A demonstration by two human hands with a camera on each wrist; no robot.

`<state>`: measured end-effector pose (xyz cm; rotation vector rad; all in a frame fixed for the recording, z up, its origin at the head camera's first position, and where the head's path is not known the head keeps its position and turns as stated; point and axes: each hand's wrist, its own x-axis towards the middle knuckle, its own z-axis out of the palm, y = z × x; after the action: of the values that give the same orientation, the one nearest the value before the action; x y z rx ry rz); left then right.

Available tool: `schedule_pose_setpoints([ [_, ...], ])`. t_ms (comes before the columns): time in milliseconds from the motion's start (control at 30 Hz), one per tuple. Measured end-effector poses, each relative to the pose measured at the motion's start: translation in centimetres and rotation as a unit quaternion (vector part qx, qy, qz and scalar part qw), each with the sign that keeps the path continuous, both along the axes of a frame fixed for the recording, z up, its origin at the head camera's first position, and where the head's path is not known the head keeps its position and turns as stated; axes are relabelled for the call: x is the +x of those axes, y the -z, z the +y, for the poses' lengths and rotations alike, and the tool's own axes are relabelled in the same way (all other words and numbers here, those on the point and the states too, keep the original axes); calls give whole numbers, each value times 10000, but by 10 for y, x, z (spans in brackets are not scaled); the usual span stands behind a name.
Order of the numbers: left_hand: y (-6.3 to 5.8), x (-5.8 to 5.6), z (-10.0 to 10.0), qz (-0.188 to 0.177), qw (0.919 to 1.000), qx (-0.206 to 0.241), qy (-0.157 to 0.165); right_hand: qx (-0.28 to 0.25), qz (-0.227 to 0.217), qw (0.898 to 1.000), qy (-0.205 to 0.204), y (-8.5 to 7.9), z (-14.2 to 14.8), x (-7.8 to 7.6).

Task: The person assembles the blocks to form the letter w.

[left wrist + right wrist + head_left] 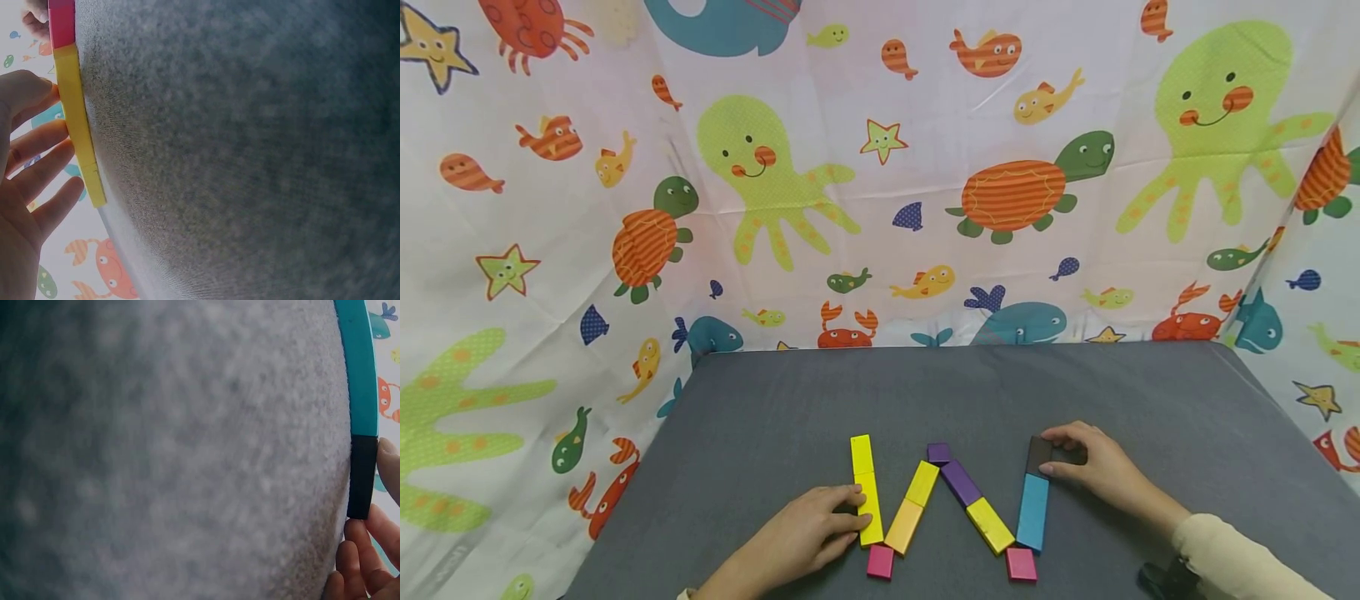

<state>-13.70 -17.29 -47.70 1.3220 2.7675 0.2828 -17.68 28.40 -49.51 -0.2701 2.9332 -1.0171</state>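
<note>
In the head view, several coloured wooden blocks lie flat in a zigzag like a W. My left hand point(808, 527) rests its extended fingertips on the lower yellow block point(868, 510) of the left stroke; another yellow block point(862, 454) sits above it. My right hand point(1101, 467) holds the black block point(1039, 456) at the top of the right stroke, index finger at its far end and thumb on its side. Under the black block, a blue block point(1032, 512) touches it end to end. The right wrist view shows fingers against the black block point(363, 478).
Between the outer strokes lie an orange block point(903, 527), a yellow block point(922, 483), purple blocks point(961, 483) and another yellow block point(990, 525). Pink blocks point(880, 562) mark the two bottom corners. Behind the grey table point(775, 400) hangs a sea-animal curtain point(865, 200).
</note>
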Motion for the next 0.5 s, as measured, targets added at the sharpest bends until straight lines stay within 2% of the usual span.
schedule_pose_setpoints([
  [133, -1, 0, 1, -79, 9999, -56, -36, -27, -25, 10000, -34, 0, 0, 0],
  [333, -1, 1, 2, -347, 9989, -210, -253, -15, 16, 10000, -79, 0, 1, 1],
  [500, 0, 1, 2, -279, 9994, -103, -202, 36, 57, 9999, -113, 1, 1, 1],
])
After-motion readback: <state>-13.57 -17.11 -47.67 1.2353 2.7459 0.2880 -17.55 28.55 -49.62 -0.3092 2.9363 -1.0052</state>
